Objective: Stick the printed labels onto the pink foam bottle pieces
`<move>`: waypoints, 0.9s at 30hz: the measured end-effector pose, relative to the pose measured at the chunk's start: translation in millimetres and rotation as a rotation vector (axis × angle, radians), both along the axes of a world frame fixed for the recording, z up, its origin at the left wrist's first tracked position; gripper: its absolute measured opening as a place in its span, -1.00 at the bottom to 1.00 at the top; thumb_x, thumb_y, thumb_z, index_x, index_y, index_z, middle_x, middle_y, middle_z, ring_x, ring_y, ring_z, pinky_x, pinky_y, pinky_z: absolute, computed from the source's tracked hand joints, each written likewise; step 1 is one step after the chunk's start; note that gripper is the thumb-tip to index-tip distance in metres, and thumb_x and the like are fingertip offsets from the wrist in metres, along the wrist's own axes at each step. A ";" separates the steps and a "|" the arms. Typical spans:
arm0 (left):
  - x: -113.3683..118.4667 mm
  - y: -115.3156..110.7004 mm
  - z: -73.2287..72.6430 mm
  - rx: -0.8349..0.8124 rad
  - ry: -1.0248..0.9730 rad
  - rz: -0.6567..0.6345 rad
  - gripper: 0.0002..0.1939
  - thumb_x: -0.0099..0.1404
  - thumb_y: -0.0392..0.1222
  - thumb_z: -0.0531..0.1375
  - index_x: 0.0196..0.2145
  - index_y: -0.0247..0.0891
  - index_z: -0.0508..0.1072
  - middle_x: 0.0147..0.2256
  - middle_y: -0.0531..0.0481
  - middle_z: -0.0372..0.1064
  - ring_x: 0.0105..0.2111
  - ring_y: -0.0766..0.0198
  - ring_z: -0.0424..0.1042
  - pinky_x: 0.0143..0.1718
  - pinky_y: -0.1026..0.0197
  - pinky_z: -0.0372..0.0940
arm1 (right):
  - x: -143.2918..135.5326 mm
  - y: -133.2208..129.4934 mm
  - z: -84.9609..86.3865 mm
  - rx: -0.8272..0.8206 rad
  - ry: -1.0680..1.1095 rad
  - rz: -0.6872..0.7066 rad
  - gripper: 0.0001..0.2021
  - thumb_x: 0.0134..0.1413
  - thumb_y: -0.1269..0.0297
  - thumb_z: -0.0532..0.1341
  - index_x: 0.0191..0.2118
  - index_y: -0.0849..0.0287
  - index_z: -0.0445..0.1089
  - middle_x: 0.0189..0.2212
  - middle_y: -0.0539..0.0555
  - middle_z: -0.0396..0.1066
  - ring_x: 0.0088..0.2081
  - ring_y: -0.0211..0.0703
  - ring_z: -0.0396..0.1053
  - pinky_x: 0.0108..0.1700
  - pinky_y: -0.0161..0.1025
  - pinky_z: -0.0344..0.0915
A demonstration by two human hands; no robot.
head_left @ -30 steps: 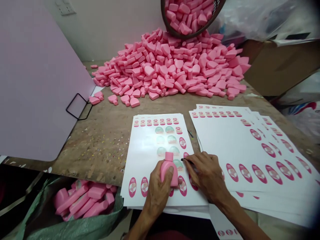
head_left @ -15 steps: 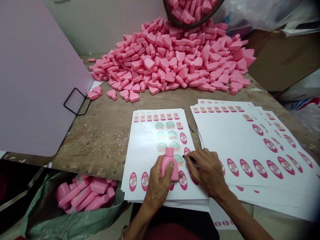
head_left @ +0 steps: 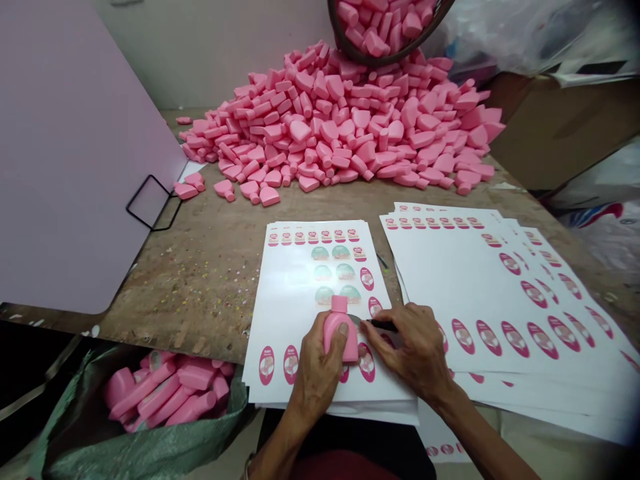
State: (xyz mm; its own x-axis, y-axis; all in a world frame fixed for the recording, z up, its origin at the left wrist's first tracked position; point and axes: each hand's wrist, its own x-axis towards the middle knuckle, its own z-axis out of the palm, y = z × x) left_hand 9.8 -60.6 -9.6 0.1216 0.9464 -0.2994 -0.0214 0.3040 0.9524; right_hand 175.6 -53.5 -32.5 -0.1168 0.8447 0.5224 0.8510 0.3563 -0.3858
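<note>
My left hand (head_left: pixel 321 367) is closed around a pink bottle (head_left: pixel 344 337), its cap pointing away from me and the thumb on its front. Under it lies a stack of white sticker sheets (head_left: pixel 285 293) with pink oval and green dome stickers. Just right of the bottle, my right hand (head_left: pixel 413 343) pinches a dark, thin tool (head_left: pixel 383 325). A greyish dome-shaped piece (head_left: pixel 354 320) shows between the bottle and the right fingertips; whether it is lifted off the sheet cannot be made out.
A large heap of pink bottles (head_left: pixel 325 127) covers the back of the wooden table (head_left: pixel 200 267), below a tilted basket (head_left: pixel 370 60). More sticker sheets (head_left: pixel 450 280) lie at the right. A green sack (head_left: pixel 150 453) of bottles stands lower left. A pale panel (head_left: pixel 75 167) rises at the left.
My right hand has moved slightly left, closer to the bottle. The green dome sticker right of the bottle is no longer seen flat there; a greyish dome-shaped piece shows instead.
</note>
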 end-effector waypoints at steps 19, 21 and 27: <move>-7.5 -7.9 14.5 -0.217 -0.559 0.181 -0.43 0.34 0.21 -0.09 -0.06 -0.33 0.39 -0.31 -0.08 0.47 -0.45 0.26 0.48 -0.46 0.25 0.41 | -38.4 -10.7 40.1 -0.653 0.799 -0.055 -0.68 -0.05 0.00 0.28 -0.27 0.12 0.57 -0.36 0.07 0.55 -0.36 -0.11 0.46 -0.40 -0.28 0.40; -7.5 -8.6 13.6 -0.210 -0.548 0.177 -0.41 0.35 0.22 -0.12 -0.05 -0.32 0.40 -0.32 -0.07 0.48 -0.48 0.27 0.48 -0.48 0.25 0.41 | -39.1 -11.3 41.0 -0.660 0.786 -0.058 -0.67 -0.04 0.00 0.28 -0.26 0.12 0.57 -0.36 0.07 0.55 -0.38 -0.13 0.45 -0.42 -0.30 0.39; -9.1 -8.6 13.8 -0.214 -0.496 0.195 -0.43 0.36 0.21 -0.12 -0.05 -0.28 0.40 -0.29 -0.07 0.47 -0.46 0.27 0.48 -0.50 0.28 0.41 | -41.4 -11.2 41.9 -0.624 0.745 -0.074 -0.68 -0.05 -0.01 0.27 -0.27 0.11 0.57 -0.36 0.06 0.56 -0.39 -0.12 0.46 -0.43 -0.30 0.40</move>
State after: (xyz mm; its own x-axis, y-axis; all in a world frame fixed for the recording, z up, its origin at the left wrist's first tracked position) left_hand 0.7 -69.3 4.3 0.1252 0.8901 -0.4381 -0.5248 0.4342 0.7322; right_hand 134.3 -64.7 9.3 0.1271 0.9865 -0.1029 0.3247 -0.1394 -0.9355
